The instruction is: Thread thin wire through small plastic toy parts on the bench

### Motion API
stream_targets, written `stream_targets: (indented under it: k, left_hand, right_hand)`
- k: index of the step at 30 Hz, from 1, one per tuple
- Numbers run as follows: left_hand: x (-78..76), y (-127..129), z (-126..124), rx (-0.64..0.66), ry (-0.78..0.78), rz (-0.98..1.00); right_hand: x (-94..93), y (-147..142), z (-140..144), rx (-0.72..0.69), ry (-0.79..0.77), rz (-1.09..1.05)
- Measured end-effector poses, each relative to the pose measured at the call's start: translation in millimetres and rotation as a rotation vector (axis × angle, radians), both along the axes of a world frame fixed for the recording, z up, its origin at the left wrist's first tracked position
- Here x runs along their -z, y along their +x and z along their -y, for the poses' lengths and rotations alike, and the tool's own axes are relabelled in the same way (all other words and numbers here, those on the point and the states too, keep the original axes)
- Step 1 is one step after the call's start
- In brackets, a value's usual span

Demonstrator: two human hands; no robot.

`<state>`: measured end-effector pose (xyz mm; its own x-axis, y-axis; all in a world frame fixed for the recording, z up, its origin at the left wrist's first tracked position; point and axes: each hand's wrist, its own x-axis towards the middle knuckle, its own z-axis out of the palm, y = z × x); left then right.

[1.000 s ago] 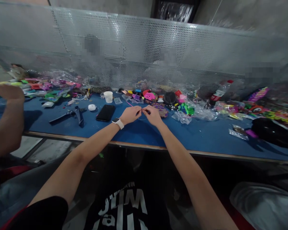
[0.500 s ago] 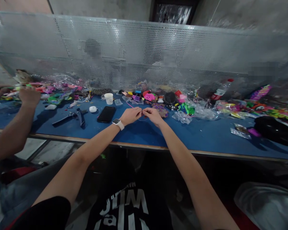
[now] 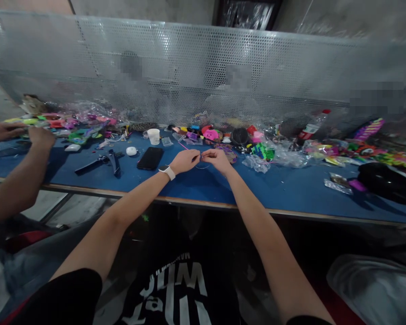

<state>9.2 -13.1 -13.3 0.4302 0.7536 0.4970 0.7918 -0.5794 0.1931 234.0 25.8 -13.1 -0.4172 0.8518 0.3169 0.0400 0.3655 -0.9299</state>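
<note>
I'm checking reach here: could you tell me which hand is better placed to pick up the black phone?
Left, probably: the left hand pinches the thin loop right beside the black phone; the right hand is farther.

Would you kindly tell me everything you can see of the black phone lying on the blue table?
The black phone is a flat, dark, glossy slab with rounded corners, lying face up or face down, I cannot tell which, with nothing lit on it. It lies flat on the blue table, slightly angled, just left of the left hand and its white wristwatch, touching neither. A small white round case lies to its left and a white cup stands behind it. Nothing rests on it.
</note>
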Motion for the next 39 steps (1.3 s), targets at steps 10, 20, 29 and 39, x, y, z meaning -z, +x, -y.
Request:
stream_targets:
  k: [10, 20, 29, 39]
  left_hand:
    - [-2.7, -4.6, -4.7, 0.107, -0.183, 0.329]
    - [-0.5, -5.4, -4.1, 0.120, -0.068, 0.238]
    - [2.4, -9.1, -6.0, 0.112, 0.048, 0.061]
    - [0.3, -3.5, 2.0, 0.123, 0.114, -0.026]
  right_hand:
    - [-4.6, 4.7, 3.6, 0.109, 0.400, 0.211]
    - [-3.9, 3.0, 4.1, 0.142, 0.512, 0.266]
    - [-6.3, 4.0, 5.7, 0.135, 0.455, 0.210]
    - [-4.7, 2.9, 3.5, -0.076, -0.050, -0.012]
